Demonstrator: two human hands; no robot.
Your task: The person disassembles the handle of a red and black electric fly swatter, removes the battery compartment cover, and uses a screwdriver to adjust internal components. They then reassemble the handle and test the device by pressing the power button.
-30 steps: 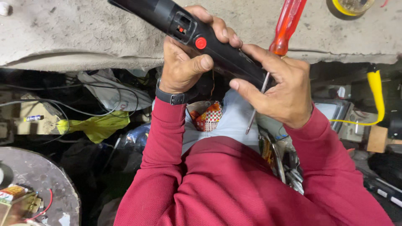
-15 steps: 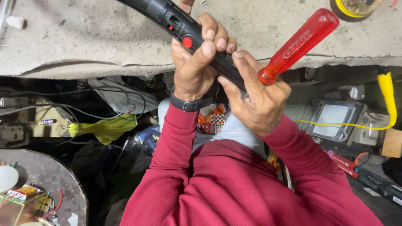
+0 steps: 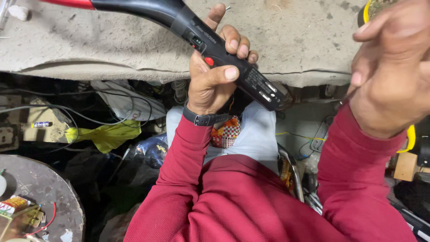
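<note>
My left hand (image 3: pixel 214 74) grips the black handle (image 3: pixel 224 51) — thumb beside its red button (image 3: pixel 209 61) — holding it above the grey workbench edge (image 3: pixel 112 54). My right hand (image 3: pixel 392 74), raised apart, pinches a thin metal shaft (image 3: pixel 347 98) — most of that tool is hidden.

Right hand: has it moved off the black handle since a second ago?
Yes. The right hand has left the black handle and gone right, toward the frame's edge over the grey bench top. The left hand alone holds the handle.
</note>
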